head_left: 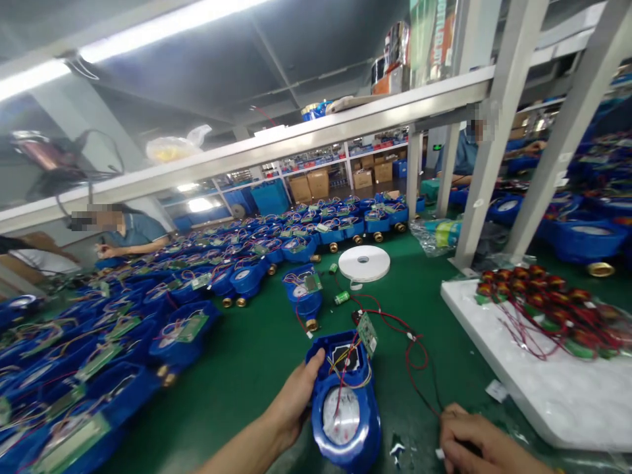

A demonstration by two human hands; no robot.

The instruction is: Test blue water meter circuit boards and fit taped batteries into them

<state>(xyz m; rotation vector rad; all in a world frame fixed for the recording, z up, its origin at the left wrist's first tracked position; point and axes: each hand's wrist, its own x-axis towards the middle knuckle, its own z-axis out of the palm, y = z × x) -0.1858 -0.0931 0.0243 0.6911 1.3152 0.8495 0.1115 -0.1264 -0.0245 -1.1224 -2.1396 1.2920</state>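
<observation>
My left hand grips a blue water meter by its left side, thumb on the rim of its open housing. Coloured wires come out of the housing to a small green circuit board at its top right edge. On the right, my right hand is closed around a thin red and black wire, which runs back across the green tabletop. A small white connector shows by its fingers. Beyond the held meter stands another blue meter with a brass fitting.
Rows of blue meters fill the left and back. A white tape roll and a green battery lie ahead. At right, a white foam tray bears wired battery packs. Metal posts hold a shelf; two people sit beyond.
</observation>
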